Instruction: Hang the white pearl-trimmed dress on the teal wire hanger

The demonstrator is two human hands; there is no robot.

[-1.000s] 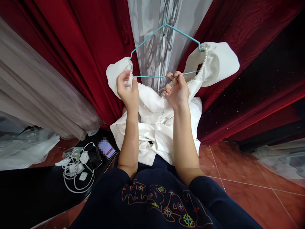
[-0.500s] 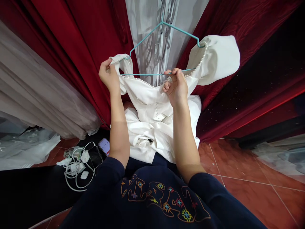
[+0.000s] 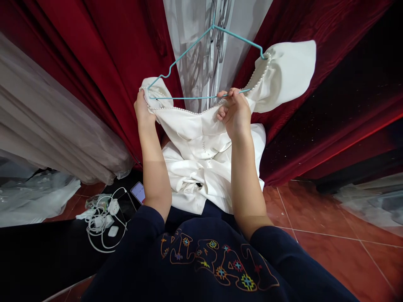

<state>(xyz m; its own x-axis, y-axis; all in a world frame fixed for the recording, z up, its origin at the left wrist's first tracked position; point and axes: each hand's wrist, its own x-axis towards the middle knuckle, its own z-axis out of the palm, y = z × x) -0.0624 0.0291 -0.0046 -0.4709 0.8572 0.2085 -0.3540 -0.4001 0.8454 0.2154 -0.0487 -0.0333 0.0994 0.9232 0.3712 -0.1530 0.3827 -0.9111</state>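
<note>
A white dress (image 3: 189, 126) with a pearl-beaded neckline lies across my lap, its bodice raised in front of me. My left hand (image 3: 144, 107) is closed around the left off-shoulder sleeve (image 3: 157, 86), with most of the fingers hidden behind the cloth. The left end of a light-blue wire hanger (image 3: 192, 45) shows in front of that sleeve's inner side. On the right, the hanger's notch sits at the beaded edge of the puffed right sleeve (image 3: 292, 77). My right hand (image 3: 234, 109) pinches the hanger's bottom bar near the middle of the neckline.
Dark red gowns (image 3: 126, 63) hang on both sides, with pale tulle (image 3: 56, 100) at left. A phone (image 3: 137, 193), white cables (image 3: 100, 222) and a small white case (image 3: 113, 231) lie on a black surface (image 3: 47, 251). The floor (image 3: 321, 218) is red tile.
My left hand has shifted its grip lower and behind the left sleeve. The hanger's left end, formerly covered by the sleeve, now shows. My right hand stays on the bar.
</note>
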